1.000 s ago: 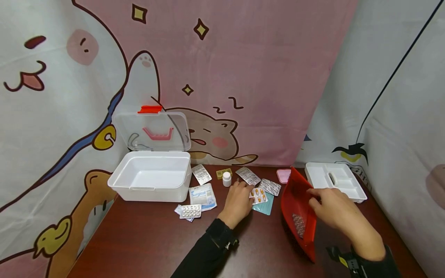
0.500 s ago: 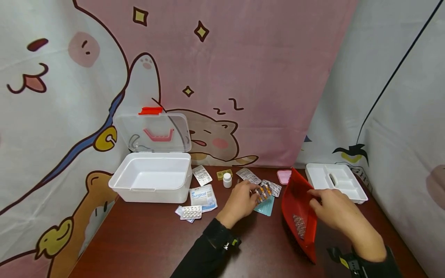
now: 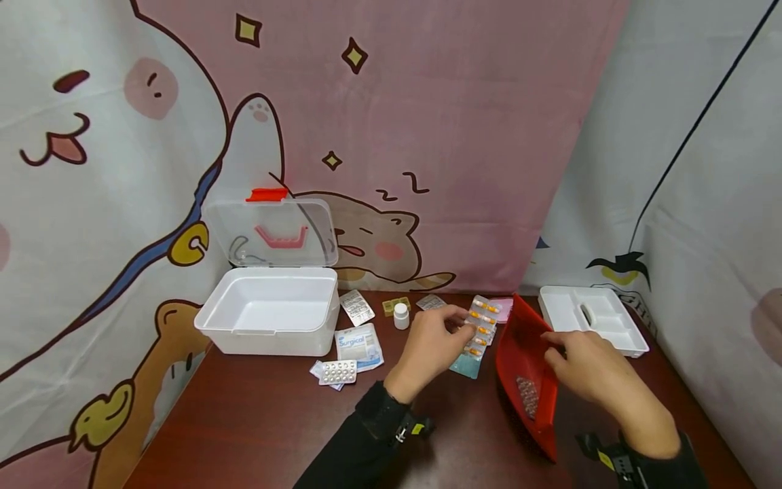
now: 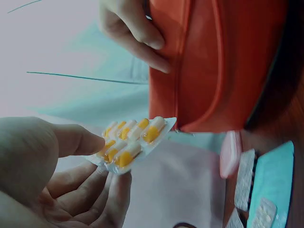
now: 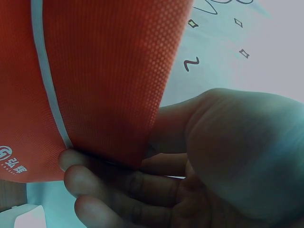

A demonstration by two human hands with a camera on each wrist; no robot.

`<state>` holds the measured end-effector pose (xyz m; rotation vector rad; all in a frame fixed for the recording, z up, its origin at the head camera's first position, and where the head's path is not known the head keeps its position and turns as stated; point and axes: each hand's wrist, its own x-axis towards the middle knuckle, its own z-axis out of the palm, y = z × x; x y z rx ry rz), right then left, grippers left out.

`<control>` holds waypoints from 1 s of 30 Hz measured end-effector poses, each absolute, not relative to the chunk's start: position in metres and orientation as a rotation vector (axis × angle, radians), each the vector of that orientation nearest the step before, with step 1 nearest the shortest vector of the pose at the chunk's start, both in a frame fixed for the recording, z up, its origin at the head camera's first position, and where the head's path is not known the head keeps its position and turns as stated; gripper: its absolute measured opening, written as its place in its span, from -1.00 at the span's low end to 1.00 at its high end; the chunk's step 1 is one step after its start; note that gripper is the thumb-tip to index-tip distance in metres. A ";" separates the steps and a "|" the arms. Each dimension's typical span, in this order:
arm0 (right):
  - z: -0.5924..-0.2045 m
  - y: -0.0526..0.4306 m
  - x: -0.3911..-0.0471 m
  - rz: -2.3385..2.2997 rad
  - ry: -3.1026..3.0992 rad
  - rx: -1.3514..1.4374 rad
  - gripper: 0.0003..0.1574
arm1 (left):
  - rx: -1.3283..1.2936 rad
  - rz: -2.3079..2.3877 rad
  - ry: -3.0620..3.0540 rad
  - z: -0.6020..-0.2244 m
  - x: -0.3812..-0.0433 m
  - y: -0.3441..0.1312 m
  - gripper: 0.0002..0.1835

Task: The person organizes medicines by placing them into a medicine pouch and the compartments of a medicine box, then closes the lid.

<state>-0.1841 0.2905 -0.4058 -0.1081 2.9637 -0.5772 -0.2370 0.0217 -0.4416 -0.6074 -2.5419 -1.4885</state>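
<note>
The left hand [image 3: 430,343] pinches a capsule pack [image 4: 130,142] by its near edge, thumb on the capsule side and fingers beneath, closed down to the pack's thickness. The pack is held tilted above the table [image 3: 366,441], its yellow-and-white capsules facing up past the thumb tip. Right of this pinch, apart from the pack, stands a red pouch [image 3: 508,353] with its mouth open. The right hand [image 3: 592,370] grips the pouch's right wall near the far end, the wall caught between thumb and fingers. Below and left of that grip, inside the pouch, lies a brownish textured item [image 3: 527,397], probably a blister strip, though the view is too dim to be sure.

Under the left hand's pack is a teal packet [image 3: 466,367]; just beyond the pack is a pink case [image 3: 504,308]. Left of the pinch stand a small white bottle [image 3: 400,316] and, farther off, a Surgical packet [image 3: 360,346] and a white box [image 3: 269,341]. Beyond the right hand's grip sits a white tray [image 3: 559,309].
</note>
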 end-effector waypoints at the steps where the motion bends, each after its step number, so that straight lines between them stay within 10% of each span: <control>1: -0.406 0.290 -0.184 -0.582 2.957 -0.103 -0.37 | -0.602 -1.503 -2.548 -0.440 -0.236 0.024 -0.77; 30: -0.408 0.289 -0.184 -0.600 2.985 -0.142 -0.41 | -0.809 -0.931 -2.901 -0.434 -0.227 0.090 -0.55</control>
